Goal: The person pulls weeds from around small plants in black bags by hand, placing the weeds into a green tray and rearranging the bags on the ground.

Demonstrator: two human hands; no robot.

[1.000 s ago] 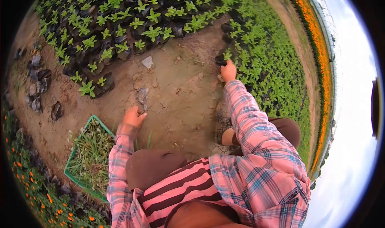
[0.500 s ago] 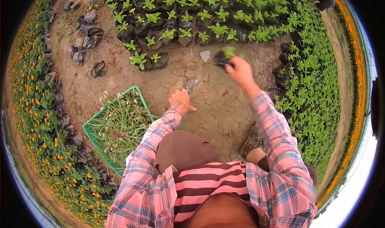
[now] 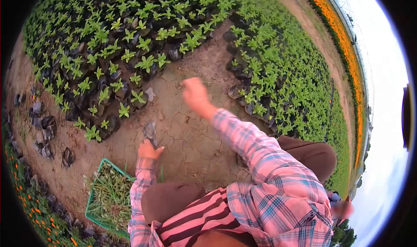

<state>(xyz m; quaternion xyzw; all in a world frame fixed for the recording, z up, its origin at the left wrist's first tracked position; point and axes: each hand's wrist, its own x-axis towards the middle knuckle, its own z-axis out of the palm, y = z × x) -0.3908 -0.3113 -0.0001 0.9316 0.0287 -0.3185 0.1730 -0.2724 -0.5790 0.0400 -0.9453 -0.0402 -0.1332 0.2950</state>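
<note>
My left hand (image 3: pixel 149 150) leans on the cracked soil with its thumb spread out to the side. Right at its fingertips lies a crumpled grey-black plastic scrap (image 3: pixel 150 130). My right hand (image 3: pixel 196 97) is stretched forward over bare ground, slightly blurred, with no pot showing in it; thumb and finger look apart. Ahead and to the left of it are packed rows of green seedlings (image 3: pixel 147 63) in black plastic grow bags. A small pale scrap (image 3: pixel 150 94) lies on the soil beside the nearest bags.
A green crate (image 3: pixel 89 205) full of pulled weeds (image 3: pixel 110 195) stands left of my left arm. Discarded black bags (image 3: pixel 45 124) lie at the far left. Another seedling block (image 3: pixel 278 73) borders the right side. Orange flowers (image 3: pixel 341 34) line the far right; a person (image 3: pixel 342 209) is at lower right.
The view has swung to the right. The small potted seedling in my right hand has left it, and that hand is now bare. My left hand remains on the ground by the plastic scrap.
</note>
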